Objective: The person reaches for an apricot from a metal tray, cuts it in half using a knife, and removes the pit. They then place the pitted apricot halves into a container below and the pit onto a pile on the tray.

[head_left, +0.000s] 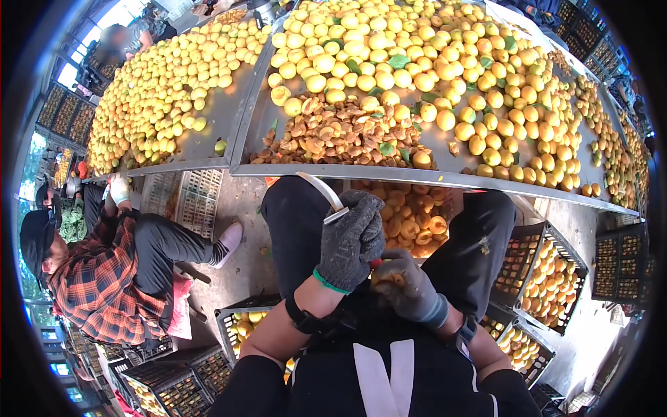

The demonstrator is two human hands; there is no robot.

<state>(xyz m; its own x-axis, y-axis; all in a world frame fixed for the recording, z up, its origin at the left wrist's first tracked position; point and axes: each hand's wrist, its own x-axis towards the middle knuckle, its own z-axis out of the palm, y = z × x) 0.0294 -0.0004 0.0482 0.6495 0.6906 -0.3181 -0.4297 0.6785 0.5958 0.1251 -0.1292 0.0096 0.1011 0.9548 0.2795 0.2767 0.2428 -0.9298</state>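
Observation:
My left hand (352, 240), in a dark grey knit glove with a green cuff, is closed around a knife (324, 192). Its curved blade points up and to the left toward the table edge, and a red end shows below the fist. Close beside it, my right hand (410, 288), in a smoother grey glove, has its fingers curled in. Brownish orange shows at those fingers, but I cannot tell what they hold. Between my knees, below the table edge, sits a container of halved apricots (410, 221).
A metal table (229, 139) bears many whole apricots (389, 35), green leaves and a heap of brownish apricot pieces (347, 132). Crates of apricots (549, 278) stand at my right, another crate (243, 323) at my left. A person in a plaid shirt (104, 285) sits at left.

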